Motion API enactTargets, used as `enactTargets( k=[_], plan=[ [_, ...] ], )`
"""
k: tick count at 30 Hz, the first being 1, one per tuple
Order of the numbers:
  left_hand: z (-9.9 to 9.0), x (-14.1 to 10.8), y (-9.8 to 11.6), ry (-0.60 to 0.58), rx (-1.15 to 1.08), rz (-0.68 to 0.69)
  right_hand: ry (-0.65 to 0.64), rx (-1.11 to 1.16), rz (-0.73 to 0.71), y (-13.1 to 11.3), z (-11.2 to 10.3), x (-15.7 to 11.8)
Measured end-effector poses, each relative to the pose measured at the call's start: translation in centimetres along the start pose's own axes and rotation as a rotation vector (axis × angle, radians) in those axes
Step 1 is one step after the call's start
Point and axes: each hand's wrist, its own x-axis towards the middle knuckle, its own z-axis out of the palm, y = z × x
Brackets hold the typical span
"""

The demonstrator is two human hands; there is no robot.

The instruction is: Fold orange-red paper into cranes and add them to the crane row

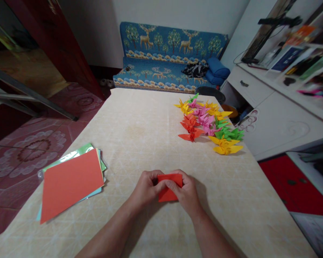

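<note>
A small, roughly square piece of folded orange-red paper [167, 196] is between the person's two hands, near the front of the table and slightly right of the view's middle. The left hand [146, 187] grips its left side, thumb laid across the near face and fingers curled in around the edge. The right hand [188, 193] holds the right side the same way, its thumb slanting inward so that the two thumb tips come together near the middle of the paper. Both hands are closed on the paper, with only its top corners, lower part and a little of its face uncovered; the fingers behind it are mostly hidden. Whether the paper touches the table below cannot be told.

Beneath the hands spreads a pale cream tabletop with a faint line pattern [148, 150]. Well apart to the left lies a large flat orange-red paper sheet [71, 186], on top of a light blue sheet [93, 193] and a shiny green packet [79, 152] that stick out around its edges. Toward the far right corner stand folded paper cranes in close rows: orange-red cranes [191, 135], pink cranes [204, 120], green cranes [230, 134] and yellow cranes [226, 147].

Beyond the table's far edge is a blue sofa patterned with deer and trees [161, 50]; a white cabinet with drawers [282, 114] stands on the right.
</note>
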Motion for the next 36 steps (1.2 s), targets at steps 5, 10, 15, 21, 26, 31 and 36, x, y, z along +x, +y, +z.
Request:
enactTargets(
  k=[5,10,15,21,26,31,36],
  plan=[
    [-0.1,-0.2,0.2,-0.034,0.034,0.004,0.082,-0.032,-0.025,0.1,-0.3,0.3],
    [-0.1,-0.4,0.6,-0.069,-0.025,-0.018,0.234,-0.048,-0.001,0.3,-0.4,0.5],
    [0.2,-0.7,1.1,-0.223,-0.089,-0.026,0.418,-0.05,0.021,0.6,-0.8,0.6],
    [0.1,-0.8,0.8,-0.246,-0.039,-0.019,0.439,0.006,0.011,0.8,-0.9,0.6],
    [0.0,-0.6,0.4,-0.204,-0.047,-0.043,0.46,0.069,-0.025,0.8,-1.1,0.8],
    [0.1,-0.3,0.5,-0.042,-0.261,-0.042,0.363,-0.006,-0.046,0.4,-1.1,0.3],
    [-0.1,-0.1,0.4,0.042,-0.416,-0.034,0.261,-0.076,-0.168,-0.4,-0.6,-0.2]
  ],
)
